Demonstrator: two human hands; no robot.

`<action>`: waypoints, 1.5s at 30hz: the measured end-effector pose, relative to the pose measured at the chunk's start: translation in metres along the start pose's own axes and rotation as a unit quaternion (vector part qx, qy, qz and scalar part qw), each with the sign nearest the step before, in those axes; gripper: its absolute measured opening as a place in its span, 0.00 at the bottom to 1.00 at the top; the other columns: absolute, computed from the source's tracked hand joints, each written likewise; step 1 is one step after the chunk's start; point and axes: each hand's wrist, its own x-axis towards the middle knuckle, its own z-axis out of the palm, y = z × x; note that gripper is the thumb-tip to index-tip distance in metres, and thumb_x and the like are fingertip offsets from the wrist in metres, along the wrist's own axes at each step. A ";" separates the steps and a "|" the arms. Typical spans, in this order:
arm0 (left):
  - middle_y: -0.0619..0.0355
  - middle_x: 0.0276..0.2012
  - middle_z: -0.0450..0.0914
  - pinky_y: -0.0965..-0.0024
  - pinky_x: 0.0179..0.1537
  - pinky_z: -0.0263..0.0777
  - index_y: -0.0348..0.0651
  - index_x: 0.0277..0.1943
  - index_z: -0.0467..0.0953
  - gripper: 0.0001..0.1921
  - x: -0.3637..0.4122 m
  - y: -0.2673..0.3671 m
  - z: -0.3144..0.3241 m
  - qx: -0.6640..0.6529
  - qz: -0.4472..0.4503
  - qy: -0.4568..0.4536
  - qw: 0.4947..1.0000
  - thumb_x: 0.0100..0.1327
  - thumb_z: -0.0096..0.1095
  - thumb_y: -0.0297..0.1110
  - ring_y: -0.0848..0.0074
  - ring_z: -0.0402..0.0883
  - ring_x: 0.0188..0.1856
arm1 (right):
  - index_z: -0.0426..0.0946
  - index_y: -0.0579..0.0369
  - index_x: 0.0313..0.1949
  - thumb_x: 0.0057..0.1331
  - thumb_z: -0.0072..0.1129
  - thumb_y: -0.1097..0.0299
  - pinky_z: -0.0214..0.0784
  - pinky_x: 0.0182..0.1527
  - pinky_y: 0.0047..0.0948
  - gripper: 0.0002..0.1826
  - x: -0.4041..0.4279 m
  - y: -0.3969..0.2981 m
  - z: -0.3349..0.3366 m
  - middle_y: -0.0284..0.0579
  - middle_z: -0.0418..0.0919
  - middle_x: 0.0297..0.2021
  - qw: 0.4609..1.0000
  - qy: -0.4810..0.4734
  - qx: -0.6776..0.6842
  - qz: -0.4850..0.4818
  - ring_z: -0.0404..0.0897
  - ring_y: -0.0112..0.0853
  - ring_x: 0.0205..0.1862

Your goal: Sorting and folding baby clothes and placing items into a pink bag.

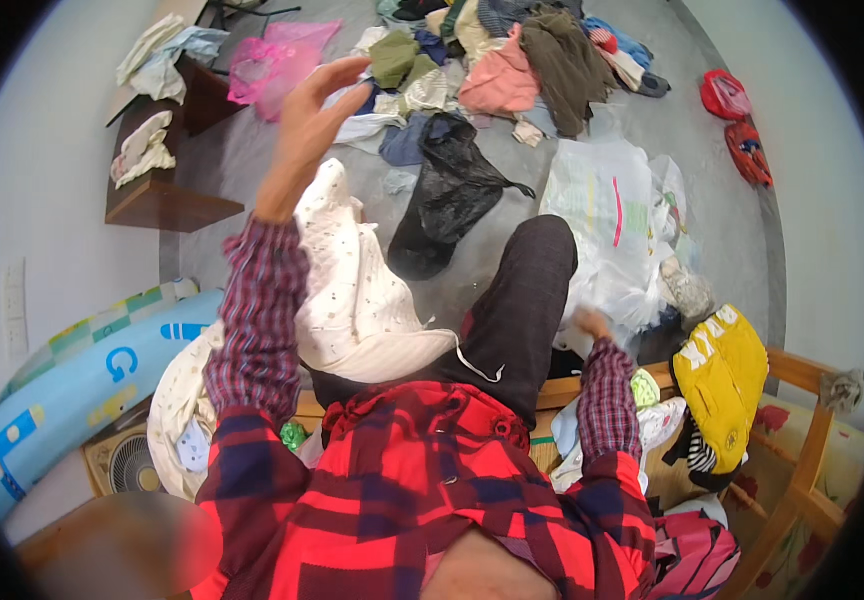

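Observation:
My left hand [327,97] is raised, fingers apart and holding nothing, above the floor near the heap of clothes. A white quilted cloth with small prints [357,300] lies over my left thigh, with a thin white cord hanging from it. My right hand [589,322] is low beside my right knee, blurred, at the lower edge of a translucent white plastic bag [604,202]; whether it grips the bag cannot be told. Between my knees and the heap, a black plastic bag [450,195] lies on the floor. A salmon-pink garment [503,79] and an olive garment [394,58] are in the heap.
A yellow jacket [724,382] hangs over the wooden frame [799,367] at right. Pink plastic bags [282,60] lie near the brown wooden shelf [169,202]. A rolled blue mat [101,390] and a fan [135,465] are at left. Red bags [728,94] lie along the right wall.

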 end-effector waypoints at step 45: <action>0.39 0.51 0.67 0.62 0.54 0.61 0.35 0.53 0.67 0.27 -0.243 0.017 -0.033 0.226 -0.140 0.267 0.926 0.47 0.63 0.29 0.53 0.66 0.54 | 0.73 0.67 0.34 0.52 0.58 0.76 0.65 0.30 0.22 0.10 -0.161 -0.463 -0.141 0.41 0.76 0.31 0.654 -0.143 0.645 -0.368 0.73 0.24 0.30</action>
